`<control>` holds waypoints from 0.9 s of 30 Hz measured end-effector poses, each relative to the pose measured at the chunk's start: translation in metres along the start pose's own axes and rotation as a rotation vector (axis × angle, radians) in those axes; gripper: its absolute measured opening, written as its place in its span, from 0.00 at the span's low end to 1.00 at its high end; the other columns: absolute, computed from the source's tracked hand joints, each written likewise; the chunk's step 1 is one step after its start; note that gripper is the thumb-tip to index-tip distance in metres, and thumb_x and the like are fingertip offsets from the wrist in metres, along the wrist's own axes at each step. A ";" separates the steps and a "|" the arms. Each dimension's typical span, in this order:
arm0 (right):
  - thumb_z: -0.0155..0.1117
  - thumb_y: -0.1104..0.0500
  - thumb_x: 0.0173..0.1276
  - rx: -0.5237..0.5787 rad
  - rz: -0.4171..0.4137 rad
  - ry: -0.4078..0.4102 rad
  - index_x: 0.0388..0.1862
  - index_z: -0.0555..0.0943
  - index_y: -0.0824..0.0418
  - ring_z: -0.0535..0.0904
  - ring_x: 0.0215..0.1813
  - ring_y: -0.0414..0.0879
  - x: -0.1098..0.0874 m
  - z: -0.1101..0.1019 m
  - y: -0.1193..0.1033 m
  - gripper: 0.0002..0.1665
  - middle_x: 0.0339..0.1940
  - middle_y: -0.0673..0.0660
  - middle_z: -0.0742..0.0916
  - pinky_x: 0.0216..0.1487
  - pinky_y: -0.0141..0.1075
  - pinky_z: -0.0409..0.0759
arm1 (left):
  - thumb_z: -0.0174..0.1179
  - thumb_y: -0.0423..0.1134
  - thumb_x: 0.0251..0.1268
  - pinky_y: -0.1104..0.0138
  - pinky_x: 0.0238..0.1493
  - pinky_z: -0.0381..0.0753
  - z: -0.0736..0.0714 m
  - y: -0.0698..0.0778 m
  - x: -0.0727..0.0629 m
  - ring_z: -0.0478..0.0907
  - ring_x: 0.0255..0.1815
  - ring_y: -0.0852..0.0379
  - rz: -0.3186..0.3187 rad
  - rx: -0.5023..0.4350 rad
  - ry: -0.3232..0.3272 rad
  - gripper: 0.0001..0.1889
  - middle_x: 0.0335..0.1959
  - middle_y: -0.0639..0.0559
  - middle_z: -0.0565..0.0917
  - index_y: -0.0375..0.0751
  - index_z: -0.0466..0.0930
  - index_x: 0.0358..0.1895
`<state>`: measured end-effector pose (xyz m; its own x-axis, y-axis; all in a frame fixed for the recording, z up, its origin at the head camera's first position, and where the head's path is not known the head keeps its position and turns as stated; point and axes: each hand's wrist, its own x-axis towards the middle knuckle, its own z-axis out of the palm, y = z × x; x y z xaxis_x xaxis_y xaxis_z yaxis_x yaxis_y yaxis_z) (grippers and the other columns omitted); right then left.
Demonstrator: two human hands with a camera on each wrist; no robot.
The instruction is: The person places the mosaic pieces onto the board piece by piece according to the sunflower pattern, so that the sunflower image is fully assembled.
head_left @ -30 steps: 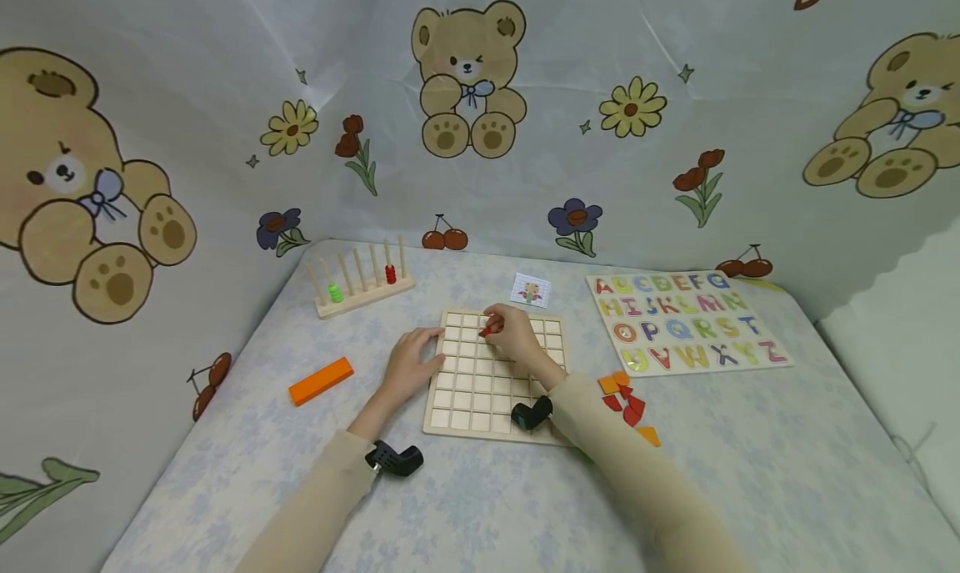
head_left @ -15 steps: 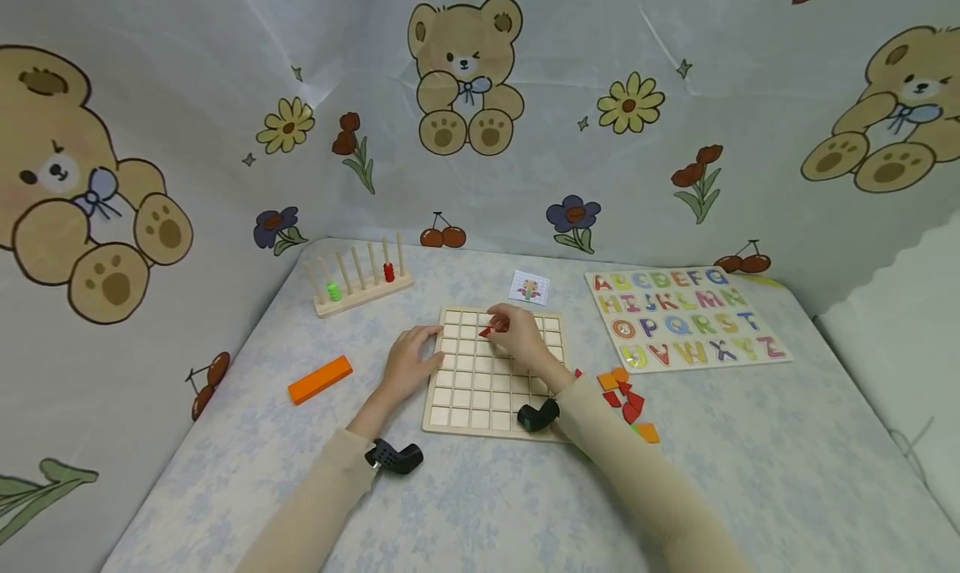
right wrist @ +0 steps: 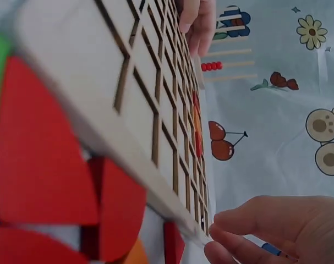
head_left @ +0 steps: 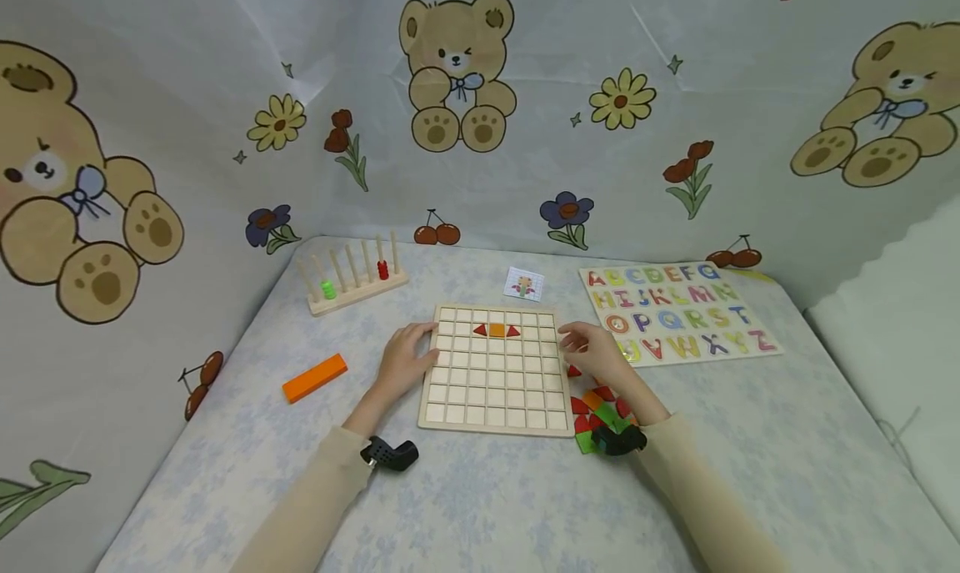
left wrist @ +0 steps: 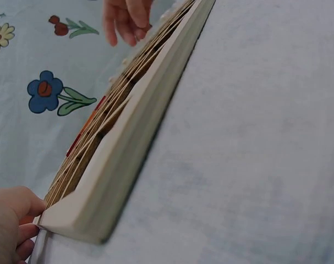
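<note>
A wooden grid board (head_left: pixel 487 433) lies on the table. In its second row from the back sit an orange square tile (head_left: pixel 497 330) and two red triangular tiles, a left one (head_left: pixel 481 330) and a right one (head_left: pixel 513 332). My left hand (head_left: pixel 402 361) rests against the board's left edge, thumb and fingers spread along it. Just off the right edge is my right hand (head_left: pixel 596 352), its fingers loosely bent and nothing visible between them. Below that hand lie loose red, orange and green tiles (right wrist: pixel 37 154), partly hidden by the right wrist camera.
A small printed card (head_left: pixel 523 283) lies behind the board. An alphabet board (head_left: pixel 678 316) is at the back right. Left of the board are a peg rack (head_left: pixel 360 294) with green and red beads and an orange bar (head_left: pixel 315 379).
My right hand has left the grid and moved right, past the board's edge. The red triangle it was holding now lies left of the orange square. My left hand stays on the board's edge.
</note>
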<state>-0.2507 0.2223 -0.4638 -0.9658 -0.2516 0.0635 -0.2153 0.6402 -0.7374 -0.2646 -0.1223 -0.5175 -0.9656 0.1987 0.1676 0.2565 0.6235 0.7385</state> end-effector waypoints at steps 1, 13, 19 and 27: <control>0.63 0.73 0.62 -0.005 0.003 -0.014 0.58 0.77 0.74 0.82 0.44 0.58 -0.004 -0.002 0.002 0.23 0.43 0.68 0.86 0.46 0.48 0.83 | 0.59 0.42 0.70 0.45 0.72 0.64 -0.001 0.000 0.000 0.67 0.71 0.42 -0.002 -0.001 -0.001 0.25 0.68 0.43 0.74 0.43 0.72 0.69; 0.67 0.74 0.59 -0.012 -0.044 -0.013 0.56 0.79 0.73 0.82 0.41 0.53 -0.027 0.003 0.023 0.24 0.42 0.65 0.87 0.43 0.35 0.81 | 0.59 0.42 0.71 0.44 0.72 0.64 -0.002 0.003 0.000 0.66 0.71 0.42 -0.018 -0.013 -0.001 0.25 0.69 0.43 0.74 0.43 0.72 0.69; 0.68 0.73 0.60 0.004 -0.035 0.048 0.56 0.79 0.73 0.82 0.39 0.50 -0.030 0.004 0.025 0.23 0.41 0.65 0.87 0.41 0.31 0.81 | 0.59 0.42 0.71 0.45 0.72 0.63 -0.002 0.004 0.000 0.66 0.71 0.43 -0.023 -0.020 -0.006 0.25 0.68 0.43 0.74 0.43 0.72 0.69; 0.69 0.71 0.61 0.018 -0.027 0.108 0.55 0.79 0.74 0.82 0.39 0.52 -0.009 0.010 -0.007 0.22 0.40 0.66 0.87 0.41 0.31 0.80 | 0.60 0.41 0.70 0.44 0.71 0.65 0.001 0.003 0.000 0.68 0.70 0.42 -0.013 -0.021 0.008 0.25 0.68 0.43 0.75 0.43 0.73 0.68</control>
<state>-0.2390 0.2125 -0.4658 -0.9698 -0.1880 0.1550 -0.2397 0.6206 -0.7466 -0.2634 -0.1200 -0.5160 -0.9691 0.1848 0.1633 0.2434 0.6099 0.7541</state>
